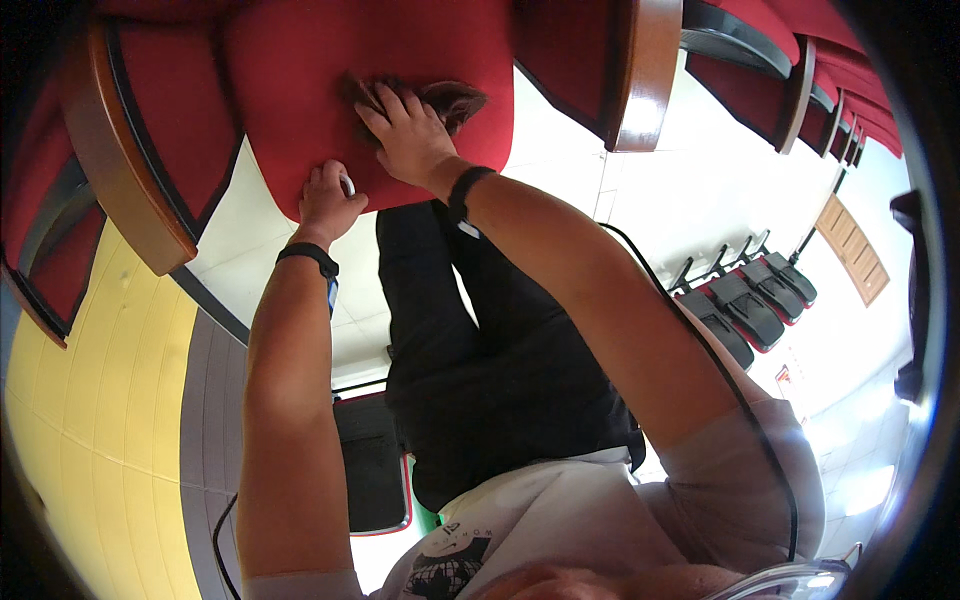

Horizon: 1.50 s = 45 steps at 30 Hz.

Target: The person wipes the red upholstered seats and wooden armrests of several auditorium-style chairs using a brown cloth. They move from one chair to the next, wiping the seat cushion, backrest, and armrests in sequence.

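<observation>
My right hand [411,139] lies with bent, slightly spread fingers on a crumpled dark brown cloth [456,101], which rests on a red upholstered seat [292,82]. Part of the cloth is hidden under the fingers and palm. At the seat's near edge, to the left, is my left hand [330,201], its thumb and fingers around a small white object [347,185] with a curved edge. Most of that object is hidden, so its kind cannot be told. Both wrists wear dark bands.
Wood-topped armrests [649,75] flank the seat, with more red seats [750,30] in a row at the upper right. My legs in black trousers [487,375] stand on pale floor tiles. Behind me are black folded seats [724,326]. A yellow panelled wall [97,375] is at the left.
</observation>
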{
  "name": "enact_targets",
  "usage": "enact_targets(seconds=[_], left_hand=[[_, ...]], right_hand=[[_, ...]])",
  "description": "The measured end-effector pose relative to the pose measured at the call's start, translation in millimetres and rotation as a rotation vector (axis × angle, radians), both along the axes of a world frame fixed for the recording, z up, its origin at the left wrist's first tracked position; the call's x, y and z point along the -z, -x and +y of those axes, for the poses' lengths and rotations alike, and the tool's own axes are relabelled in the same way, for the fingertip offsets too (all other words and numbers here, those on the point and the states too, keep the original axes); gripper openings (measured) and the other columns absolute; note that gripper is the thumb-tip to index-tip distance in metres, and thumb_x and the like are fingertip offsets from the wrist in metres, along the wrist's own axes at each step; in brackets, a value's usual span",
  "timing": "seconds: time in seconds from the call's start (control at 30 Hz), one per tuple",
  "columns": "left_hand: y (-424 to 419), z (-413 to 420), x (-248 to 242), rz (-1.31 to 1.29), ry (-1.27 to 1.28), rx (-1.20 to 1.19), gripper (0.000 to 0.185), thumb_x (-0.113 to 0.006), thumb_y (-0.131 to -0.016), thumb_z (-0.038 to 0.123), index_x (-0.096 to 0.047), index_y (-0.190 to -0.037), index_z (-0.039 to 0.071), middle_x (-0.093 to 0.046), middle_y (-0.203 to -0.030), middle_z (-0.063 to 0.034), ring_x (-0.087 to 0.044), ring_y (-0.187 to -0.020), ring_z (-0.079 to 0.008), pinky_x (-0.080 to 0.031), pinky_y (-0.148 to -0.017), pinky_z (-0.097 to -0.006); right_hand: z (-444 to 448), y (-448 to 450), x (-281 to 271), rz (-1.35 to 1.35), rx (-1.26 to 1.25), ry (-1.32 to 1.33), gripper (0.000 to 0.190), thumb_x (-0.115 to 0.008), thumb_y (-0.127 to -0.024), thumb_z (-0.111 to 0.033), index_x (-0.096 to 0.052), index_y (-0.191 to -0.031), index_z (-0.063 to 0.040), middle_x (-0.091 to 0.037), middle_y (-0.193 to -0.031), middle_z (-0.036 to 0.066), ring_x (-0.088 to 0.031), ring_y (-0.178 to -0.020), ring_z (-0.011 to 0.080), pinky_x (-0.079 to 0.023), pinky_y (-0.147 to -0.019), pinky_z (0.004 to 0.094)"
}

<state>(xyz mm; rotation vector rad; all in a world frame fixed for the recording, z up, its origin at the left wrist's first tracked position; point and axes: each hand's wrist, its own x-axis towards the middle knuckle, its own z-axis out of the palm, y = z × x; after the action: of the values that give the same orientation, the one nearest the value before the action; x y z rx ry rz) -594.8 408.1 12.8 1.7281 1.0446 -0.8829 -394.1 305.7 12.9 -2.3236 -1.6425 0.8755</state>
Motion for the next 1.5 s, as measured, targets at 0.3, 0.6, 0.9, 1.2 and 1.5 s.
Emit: enact_targets(seconds=[0.3,0.6,0.9,1.2,1.5], left_hand=[[-9,14,-4,0.082,0.1,0.011,0.052,-0.079,-0.087,0.028,-0.052,-0.13,0.014,-0.058,-0.138,-0.0162,-0.056,-0.134,-0.0388,-0.044,-0.118,-0.0514],[0,30,14,0.036,0.247,0.041,0.056,-0.076,-0.084,0.03,-0.053,-0.132,0.012,-0.057,-0.139,-0.0203,-0.057,-0.134,-0.042,-0.046,-0.119,-0.0477],[-10,31,1,0.08,0.239,0.049,0.055,-0.077,-0.086,0.032,-0.054,-0.132,0.013,-0.058,-0.141,-0.0195,-0.055,-0.139,-0.0386,-0.045,-0.12,-0.0476],[-5,29,4,0.073,0.222,0.081,0.063,-0.076,-0.085,0.031,-0.051,-0.139,0.009,-0.057,-0.141,-0.0225,-0.059,-0.135,-0.0375,-0.05,-0.114,-0.0483],[7,25,18,-0.053,0.252,-0.037,0.06,-0.078,-0.083,0.027,-0.054,-0.134,0.007,-0.06,-0.129,-0.0202,-0.063,-0.12,-0.0352,-0.053,-0.106,-0.0439]], right_hand=[[-4,-132,22,-0.352,0.341,-0.076,0.063,-0.072,-0.097,-0.022,-0.055,-0.157,-0.016,-0.048,-0.162,0.023,-0.049,-0.14,0.0481,-0.042,-0.122,0.0595],[107,-18,83,-0.193,0.273,-0.172,0.061,-0.075,-0.094,-0.023,-0.06,-0.153,-0.016,-0.051,-0.16,0.022,-0.05,-0.142,0.0482,-0.044,-0.122,0.0559],[61,-113,12,-0.265,0.265,0.103,0.054,-0.073,-0.096,-0.03,-0.069,-0.149,-0.025,-0.058,-0.155,0.017,-0.059,-0.137,0.0459,-0.052,-0.116,0.0585],[152,-54,83,-0.271,0.438,-0.251,0.06,-0.066,-0.102,-0.027,-0.056,-0.154,0.0,-0.049,-0.163,0.027,-0.043,-0.151,0.0476,-0.034,-0.131,0.0546],[167,-54,34,-0.124,-0.124,-0.332,0.053,-0.072,-0.094,-0.017,-0.066,-0.144,-0.002,-0.055,-0.157,0.024,-0.046,-0.151,0.0473,-0.039,-0.129,0.0522]])
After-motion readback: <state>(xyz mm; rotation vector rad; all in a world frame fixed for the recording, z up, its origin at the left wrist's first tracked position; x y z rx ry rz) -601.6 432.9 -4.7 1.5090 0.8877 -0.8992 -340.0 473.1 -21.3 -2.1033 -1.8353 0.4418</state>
